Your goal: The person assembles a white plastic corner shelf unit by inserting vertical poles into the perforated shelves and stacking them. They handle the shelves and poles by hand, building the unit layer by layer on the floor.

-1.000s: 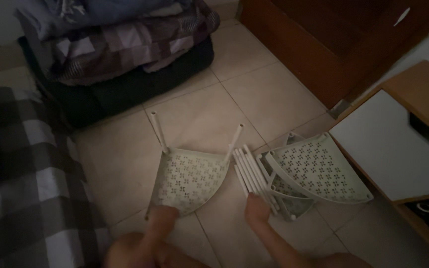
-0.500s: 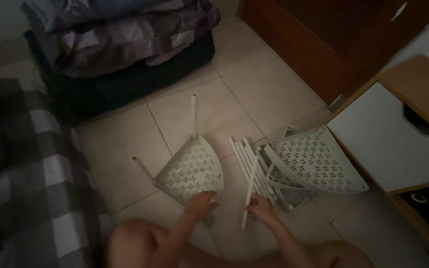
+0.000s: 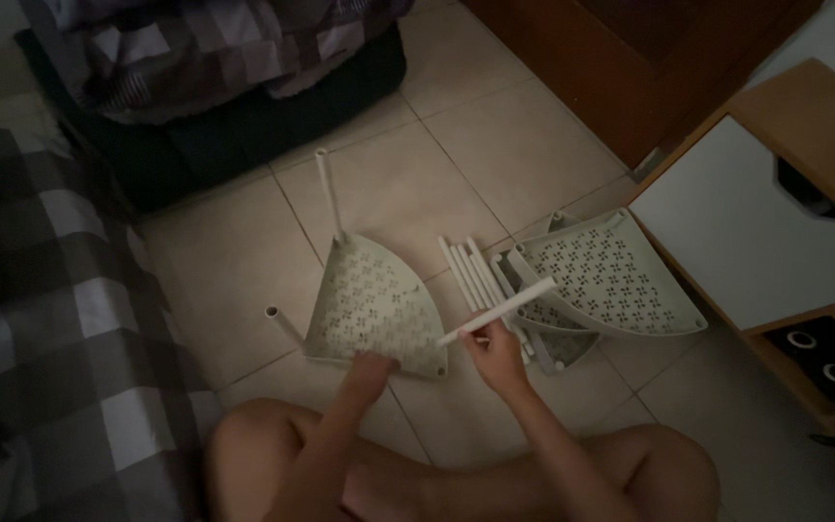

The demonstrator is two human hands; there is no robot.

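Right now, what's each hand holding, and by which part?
Right hand holds a white tube near its lower end. Left hand grips the near corner of the perforated corner shelf.

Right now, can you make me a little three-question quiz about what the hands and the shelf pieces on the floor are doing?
1. True or false: the right hand holds a white tube.
2. Which thing does the left hand touch? A) the checked blanket B) the perforated corner shelf C) the wooden cabinet
3. How many tubes are already fitted in that corner shelf and sticking out of it?

Key
1. True: its grip is closed round one end of the tube.
2. B: the hand rests on the shelf's near edge.
3. Two: a long one pointing away and a short one at the left corner.
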